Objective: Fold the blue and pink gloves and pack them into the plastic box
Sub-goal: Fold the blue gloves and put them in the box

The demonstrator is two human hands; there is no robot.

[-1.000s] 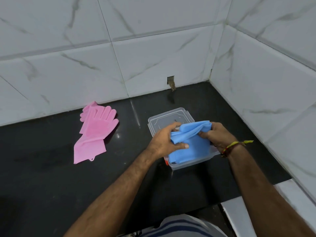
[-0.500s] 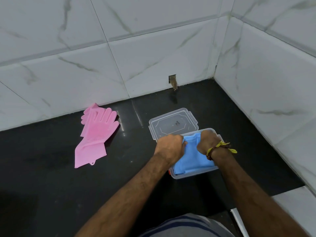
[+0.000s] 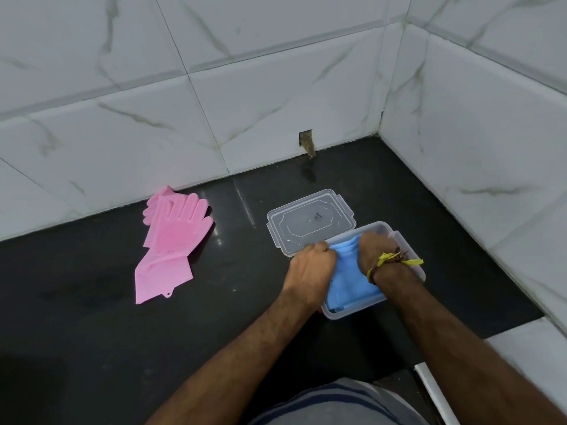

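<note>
Head view: both hands are down in the clear plastic box [image 3: 409, 250], which sits on the black counter [image 3: 92, 348] twd the right, near the corner where the back tile wall [image 3: 214, 102] meets the right tile wall [image 3: 491, 133]. Left hand [image 3: 311, 266] is curled into a fist, knuckles up, pressing on the near-left part of the blue gloves [image 3: 349, 280]; right hand [image 3: 382, 256] also curled, fingers tucked down on the far-right part. Can't tell whether the fingers pinch the material or just push on it. Blue gloves lie folded inside the box, filling most of it, edges below the rim at the near side. Right wrist has a yellow thread band [image 3: 395, 260].

Box lid [image 3: 310, 223] lies flat on the counter, just behind and left of the box, its near-right edge touching or tucked under the box rim; can't tell which.

Pink gloves [image 3: 171, 240] lie flat, stacked, well apart to the left, fingertips close to the back wall, cuffs pointing twd the near side. Wide bare counter btwn pink gloves and lid, and more in front of the pink pair. Right of the box only a narrow strip of counter before the right wall. Small hole [image 3: 306, 139] at the back wall base, behind the lid. Counter's front edge runs by the person's striped shirt [image 3: 337, 403].
</note>
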